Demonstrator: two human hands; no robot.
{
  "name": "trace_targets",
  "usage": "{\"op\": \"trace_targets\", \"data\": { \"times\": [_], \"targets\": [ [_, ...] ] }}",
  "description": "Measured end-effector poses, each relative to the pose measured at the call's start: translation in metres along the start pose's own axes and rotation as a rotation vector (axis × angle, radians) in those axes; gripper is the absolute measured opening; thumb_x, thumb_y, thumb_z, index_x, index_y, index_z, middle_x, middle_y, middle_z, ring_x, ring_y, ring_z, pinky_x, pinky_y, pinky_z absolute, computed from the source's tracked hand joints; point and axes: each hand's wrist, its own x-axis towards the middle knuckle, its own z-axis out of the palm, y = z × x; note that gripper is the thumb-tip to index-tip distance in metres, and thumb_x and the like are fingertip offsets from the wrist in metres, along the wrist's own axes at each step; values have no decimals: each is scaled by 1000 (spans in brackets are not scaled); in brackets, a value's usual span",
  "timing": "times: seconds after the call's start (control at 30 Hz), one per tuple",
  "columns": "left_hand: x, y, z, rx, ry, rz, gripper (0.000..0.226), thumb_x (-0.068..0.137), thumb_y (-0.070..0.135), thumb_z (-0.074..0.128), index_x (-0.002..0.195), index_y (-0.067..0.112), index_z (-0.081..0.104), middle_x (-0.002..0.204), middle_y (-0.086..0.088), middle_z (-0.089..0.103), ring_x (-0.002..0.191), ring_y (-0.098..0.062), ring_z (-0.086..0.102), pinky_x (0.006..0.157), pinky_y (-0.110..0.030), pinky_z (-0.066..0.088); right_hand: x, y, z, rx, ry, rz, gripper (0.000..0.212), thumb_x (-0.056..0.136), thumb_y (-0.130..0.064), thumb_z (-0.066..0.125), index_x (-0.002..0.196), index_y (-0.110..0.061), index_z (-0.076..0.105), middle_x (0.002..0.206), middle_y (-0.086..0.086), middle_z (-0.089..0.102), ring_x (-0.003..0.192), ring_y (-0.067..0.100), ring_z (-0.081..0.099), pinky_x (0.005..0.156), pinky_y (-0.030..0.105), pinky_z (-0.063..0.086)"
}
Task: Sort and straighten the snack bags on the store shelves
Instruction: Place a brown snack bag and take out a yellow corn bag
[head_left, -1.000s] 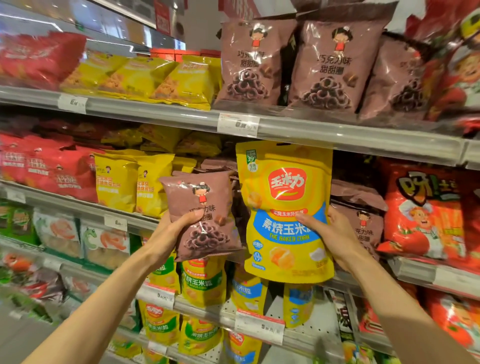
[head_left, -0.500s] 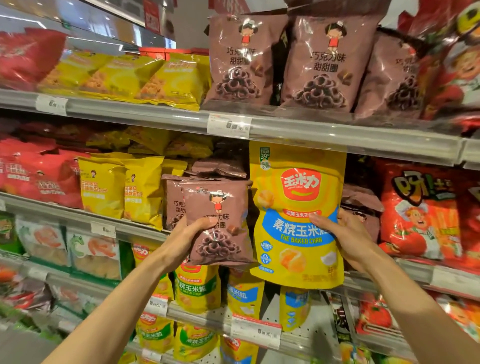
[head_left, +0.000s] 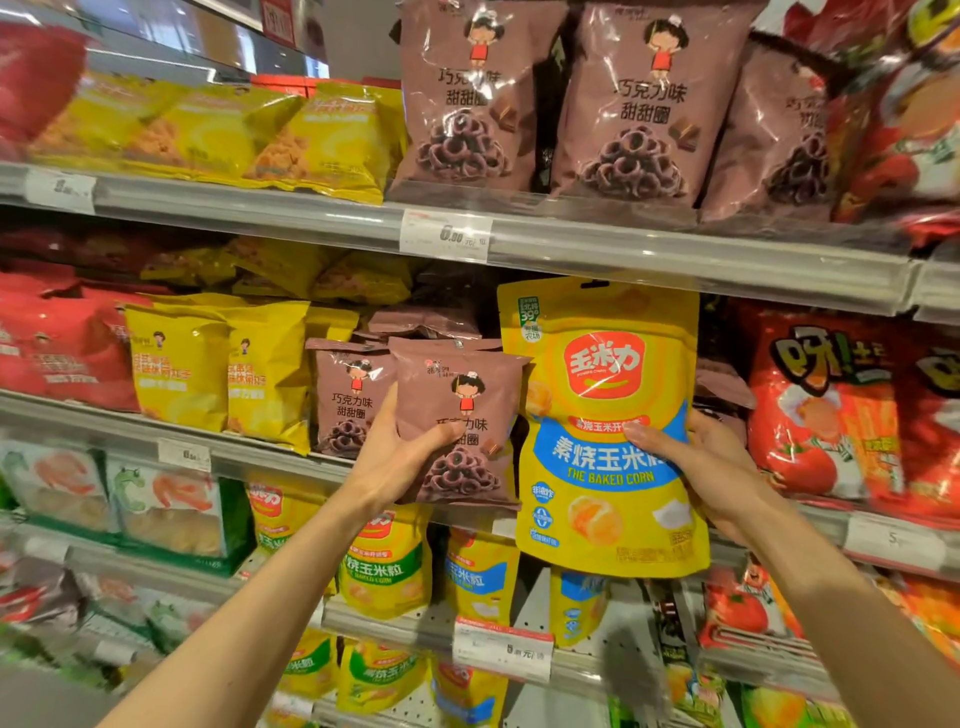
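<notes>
My left hand (head_left: 397, 457) grips a small brown chocolate-ring snack bag (head_left: 460, 410) upright at the front of the middle shelf, right beside another brown bag (head_left: 345, 397) standing there. My right hand (head_left: 701, 467) holds a large yellow baked-corn pouch (head_left: 605, 415) by its right edge, thumb across the front. The pouch hangs in front of the middle shelf and hides the bags behind it.
The top shelf (head_left: 675, 257) carries large brown ring bags (head_left: 639, 98) and flat yellow bags (head_left: 322, 135). Yellow bags (head_left: 218, 364) and red bags (head_left: 57, 343) fill the middle shelf's left, red tomato bags (head_left: 826, 410) its right. Yellow corn pouches (head_left: 384, 566) stand on the lower shelf.
My left hand has carried the brown bag right and up against the shelf, next to the other brown bag. The yellow pouch shifted right with my right hand.
</notes>
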Motion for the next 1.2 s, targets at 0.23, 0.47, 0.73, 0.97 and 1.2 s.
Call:
{"op": "trace_targets", "data": {
  "times": [0.23,0.47,0.73,0.97,1.2],
  "targets": [
    [7,9,0,12,-150,-109,41,83,35,75,114,20,54,103,2,72,88,-6,73,87,-29,58,1,1,0,0,19,12,58,71,-30,82,126,-16,67,114,6,78,102,29,76,91,46,57],
    [-8,-4,8,118,-20,-16,56,81,47,79,128,26,56,117,14,69,105,6,64,93,-18,50,-2,7,-6,3,14,18,65,68,-34,91,127,-18,68,118,8,77,105,32,75,95,51,56],
    [-27,-14,23,130,304,43,77,69,58,85,132,29,54,123,11,47,119,-9,53,107,-36,47,-6,3,-2,4,34,16,57,71,-31,87,124,-18,69,114,7,78,102,31,76,94,50,56],
    [-29,-16,15,52,268,13,68,64,60,86,118,33,57,115,11,69,107,-10,67,98,-43,56,-14,1,-2,-16,74,14,52,75,-24,83,124,-18,69,113,5,79,100,29,76,92,49,58],
    [-29,-12,11,105,275,25,64,64,63,84,114,31,59,110,10,73,103,-8,70,95,-43,57,-35,-4,-22,-28,101,7,54,72,-28,83,124,-20,68,110,4,79,99,28,77,88,45,57]
  ]
}}
